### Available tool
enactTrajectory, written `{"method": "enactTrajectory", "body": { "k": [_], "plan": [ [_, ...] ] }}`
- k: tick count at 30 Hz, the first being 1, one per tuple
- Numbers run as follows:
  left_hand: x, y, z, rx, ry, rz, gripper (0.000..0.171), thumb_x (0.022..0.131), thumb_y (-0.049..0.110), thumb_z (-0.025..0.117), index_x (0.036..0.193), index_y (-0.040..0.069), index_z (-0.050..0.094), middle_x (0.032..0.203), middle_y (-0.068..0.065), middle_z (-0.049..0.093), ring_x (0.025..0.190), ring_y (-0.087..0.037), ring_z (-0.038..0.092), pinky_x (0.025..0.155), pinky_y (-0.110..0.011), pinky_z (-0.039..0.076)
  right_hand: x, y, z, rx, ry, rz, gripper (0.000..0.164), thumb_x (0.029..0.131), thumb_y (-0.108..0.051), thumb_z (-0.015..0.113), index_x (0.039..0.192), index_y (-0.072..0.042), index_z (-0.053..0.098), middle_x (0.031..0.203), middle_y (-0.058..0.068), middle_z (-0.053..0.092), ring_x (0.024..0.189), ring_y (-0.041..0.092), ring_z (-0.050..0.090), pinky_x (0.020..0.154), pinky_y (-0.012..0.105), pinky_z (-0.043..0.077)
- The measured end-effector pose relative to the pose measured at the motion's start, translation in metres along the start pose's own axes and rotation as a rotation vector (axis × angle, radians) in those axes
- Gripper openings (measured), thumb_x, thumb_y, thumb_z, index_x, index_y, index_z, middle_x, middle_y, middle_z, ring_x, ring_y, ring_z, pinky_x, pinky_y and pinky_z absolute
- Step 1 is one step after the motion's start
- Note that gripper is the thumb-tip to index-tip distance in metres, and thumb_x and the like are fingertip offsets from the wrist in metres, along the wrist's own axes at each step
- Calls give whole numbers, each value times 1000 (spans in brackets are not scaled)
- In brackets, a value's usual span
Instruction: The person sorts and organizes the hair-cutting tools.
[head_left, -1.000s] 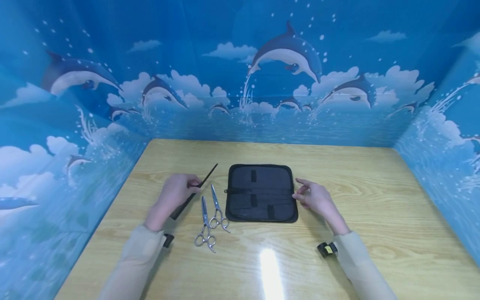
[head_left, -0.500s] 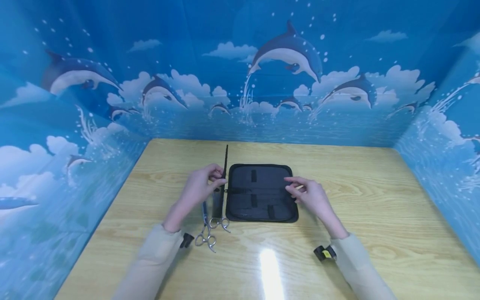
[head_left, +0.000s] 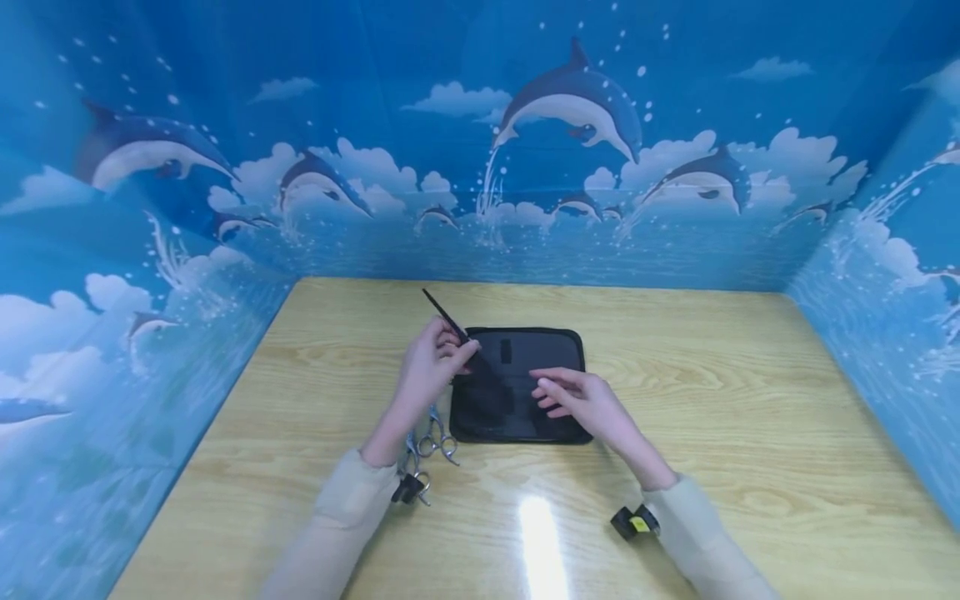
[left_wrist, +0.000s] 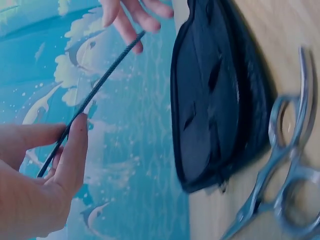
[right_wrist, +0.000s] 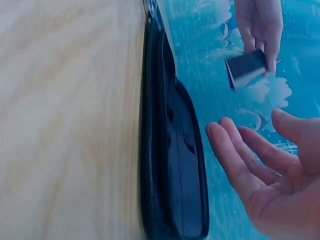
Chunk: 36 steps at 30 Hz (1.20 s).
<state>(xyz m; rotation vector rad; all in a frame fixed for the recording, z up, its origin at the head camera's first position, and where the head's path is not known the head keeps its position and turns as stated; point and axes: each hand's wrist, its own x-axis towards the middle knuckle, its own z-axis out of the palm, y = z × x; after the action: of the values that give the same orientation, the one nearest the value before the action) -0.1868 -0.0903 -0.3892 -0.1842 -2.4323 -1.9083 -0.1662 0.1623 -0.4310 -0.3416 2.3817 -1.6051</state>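
Note:
My left hand [head_left: 427, 362] pinches a black comb [head_left: 444, 312] between thumb and fingers, above the left side of an unfolded black zip case [head_left: 558, 350]. The teeth of the comb [right_wrist: 242, 69] show in the right wrist view, raised off the case. Over the right part of the case, my right hand [head_left: 588, 404] hovers with loosely bent fingers and holds nothing. Left of the case lie two pairs of hairdressing scissors: one pair [head_left: 447, 447] shows its ring handles, while the other pair [head_left: 423, 479] is partly hidden behind my left wrist.
The case has small strap loops [head_left: 506, 351] inside. It lies on a wood-grain table [head_left: 697, 367]. A blue dolphin-print backdrop [head_left: 465, 167] encloses the back and sides. Small black devices are worn at the left wrist [head_left: 407, 489] and right wrist [head_left: 633, 523].
My left hand has carried the comb rightward from beside the scissors to over the case, turning it on the way. My right hand has moved left from the case's right edge to above it.

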Motion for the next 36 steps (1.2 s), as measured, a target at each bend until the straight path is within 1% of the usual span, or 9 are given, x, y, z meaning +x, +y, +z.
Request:
{"method": "enactTrajectory", "body": {
  "k": [3,6,9,12,18,23,27,32,36],
  "plan": [
    [0,-3,5,-146,10,-30,23,95,1,68,112,-5,53,100,-19,67,81,-20,69,74,-39,63,1,0,5,57,-22,20,42,106,-27,55,141,-4,57,116,17,70,106,30,71,85,35,61],
    [0,-5,9,-286,27,-72,22,97,-3,63,113,-6,50,108,-24,66,84,-13,68,75,-33,63,1,0,7,117,-33,29,45,107,-28,54,144,-3,53,119,19,69,107,30,70,87,36,61],
    [-1,-5,13,-376,57,-97,19,99,-4,60,114,-6,48,112,-27,65,88,-13,69,76,-30,63,2,1,9,189,-38,40,51,106,-30,55,149,-2,47,123,23,68,109,32,70,89,37,60],
    [-2,-5,18,-430,65,-119,16,100,-3,59,112,-4,48,113,-27,66,90,-14,69,77,-29,62,3,1,11,264,-13,57,54,106,-31,56,149,-2,46,125,24,68,109,31,71,90,37,60],
    [-6,-8,30,-464,29,-145,19,100,-1,60,114,-7,48,110,-25,67,92,-16,70,79,-30,62,3,-1,12,362,80,39,43,104,-22,60,139,2,56,119,25,70,100,24,74,88,35,60],
    [-10,-11,36,-471,29,-161,21,98,0,64,113,-6,51,107,-20,67,89,-16,70,80,-30,62,3,0,10,392,164,47,38,101,-17,64,131,6,60,110,21,74,93,18,75,87,33,60],
    [-10,-13,39,-475,16,-174,22,97,2,66,112,-6,53,104,-15,65,88,-19,70,81,-31,62,4,1,7,406,212,63,38,102,-18,63,131,7,60,110,18,75,93,15,75,88,33,60],
    [-10,-17,40,-460,-26,-185,18,97,5,67,108,-4,56,107,-21,68,95,-28,73,84,-32,61,5,1,5,477,267,66,40,101,-14,63,132,11,58,114,20,73,95,15,75,89,33,59],
    [-9,-19,39,-460,-71,-183,13,98,6,66,105,-2,58,110,-26,70,99,-31,73,86,-34,61,5,1,2,508,304,62,39,101,-12,64,131,11,58,117,22,72,95,14,75,89,32,59]
  ]
}}
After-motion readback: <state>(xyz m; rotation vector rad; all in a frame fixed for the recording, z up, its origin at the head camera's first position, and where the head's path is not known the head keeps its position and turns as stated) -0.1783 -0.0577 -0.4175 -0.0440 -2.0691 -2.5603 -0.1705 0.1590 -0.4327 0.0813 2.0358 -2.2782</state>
